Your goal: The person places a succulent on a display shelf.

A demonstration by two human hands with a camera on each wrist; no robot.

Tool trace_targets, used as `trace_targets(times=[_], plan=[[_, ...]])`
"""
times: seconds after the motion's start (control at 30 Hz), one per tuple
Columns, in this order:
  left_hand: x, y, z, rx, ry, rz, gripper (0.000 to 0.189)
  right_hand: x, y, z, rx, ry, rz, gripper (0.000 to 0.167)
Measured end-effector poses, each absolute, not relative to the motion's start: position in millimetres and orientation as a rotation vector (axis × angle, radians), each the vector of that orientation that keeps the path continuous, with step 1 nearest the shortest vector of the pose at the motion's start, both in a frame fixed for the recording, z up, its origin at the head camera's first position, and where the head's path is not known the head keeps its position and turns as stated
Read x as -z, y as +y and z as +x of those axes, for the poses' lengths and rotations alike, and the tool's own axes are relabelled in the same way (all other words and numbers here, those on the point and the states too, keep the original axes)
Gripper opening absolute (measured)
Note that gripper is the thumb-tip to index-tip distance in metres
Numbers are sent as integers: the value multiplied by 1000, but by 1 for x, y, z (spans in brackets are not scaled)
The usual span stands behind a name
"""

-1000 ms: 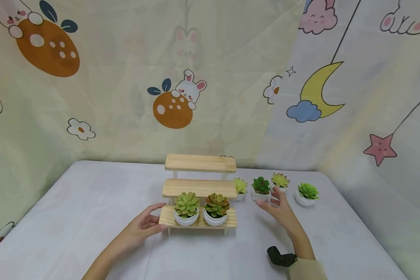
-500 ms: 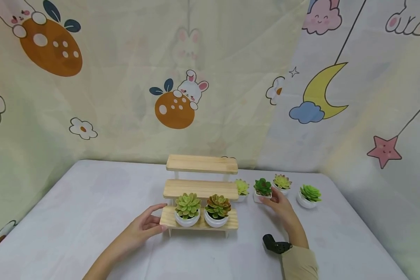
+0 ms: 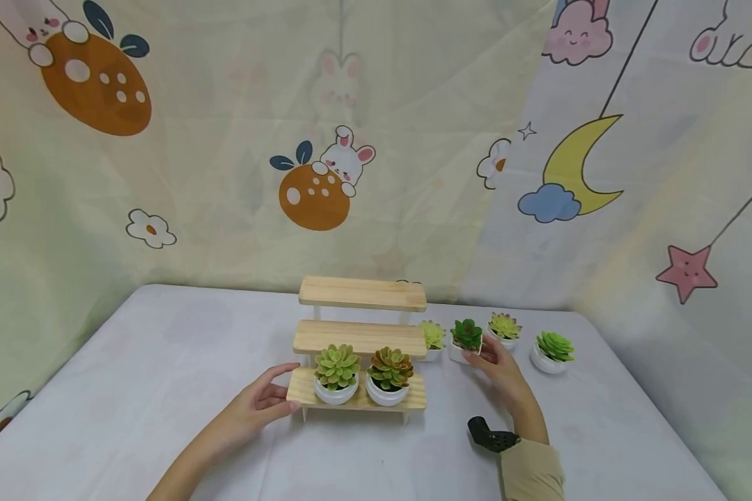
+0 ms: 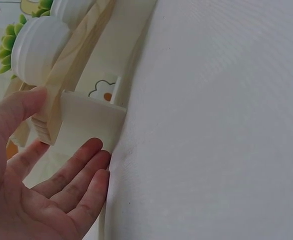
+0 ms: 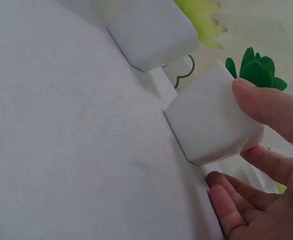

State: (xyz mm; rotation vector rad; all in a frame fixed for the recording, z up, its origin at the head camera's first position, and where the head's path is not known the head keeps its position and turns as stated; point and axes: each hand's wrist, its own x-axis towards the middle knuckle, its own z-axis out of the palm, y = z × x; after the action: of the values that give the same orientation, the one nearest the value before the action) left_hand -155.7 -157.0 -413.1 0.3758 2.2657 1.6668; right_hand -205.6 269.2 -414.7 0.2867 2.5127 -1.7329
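At the left end of a three-tier wooden plant stand (image 3: pixel 358 338), my left hand (image 3: pixel 258 402) pinches the lowest board (image 4: pixel 56 107) between thumb and index finger. The other fingers spread beside its white leg (image 4: pixel 94 112). Two succulents in round white pots, one green (image 3: pixel 336 372) and one reddish-brown (image 3: pixel 389 376), stand on that board. Right of the stand, my right hand (image 3: pixel 500 365) holds a dark green succulent (image 3: pixel 466 341) by its square white pot (image 5: pixel 211 117), thumb on one side and index finger on the other. The pot's base is close to the tablecloth.
A yellow-green succulent (image 3: pixel 432 338) sits partly hidden behind the stand's right end. Beyond the right hand are a pink-tipped succulent (image 3: pixel 504 327) and a bright green one (image 3: pixel 553 351) in white pots. A patterned cloth (image 3: pixel 225 174) hangs behind the white-covered table (image 3: pixel 213 334).
My right hand has reached left to the dark green succulent and taken hold of its pot, which has shifted slightly left. The left hand has stayed at the stand.
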Motion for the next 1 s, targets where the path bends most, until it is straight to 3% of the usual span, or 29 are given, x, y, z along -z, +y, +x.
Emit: trace_targets(times=[0.13,1.0], plan=[[413,-157,-155,-1673,2258,381,65,415,267,-204,1742,2538,274,74],[411,-156,-155,-1662,2261,384,66,411,269,-199,1534,2720,391,74]])
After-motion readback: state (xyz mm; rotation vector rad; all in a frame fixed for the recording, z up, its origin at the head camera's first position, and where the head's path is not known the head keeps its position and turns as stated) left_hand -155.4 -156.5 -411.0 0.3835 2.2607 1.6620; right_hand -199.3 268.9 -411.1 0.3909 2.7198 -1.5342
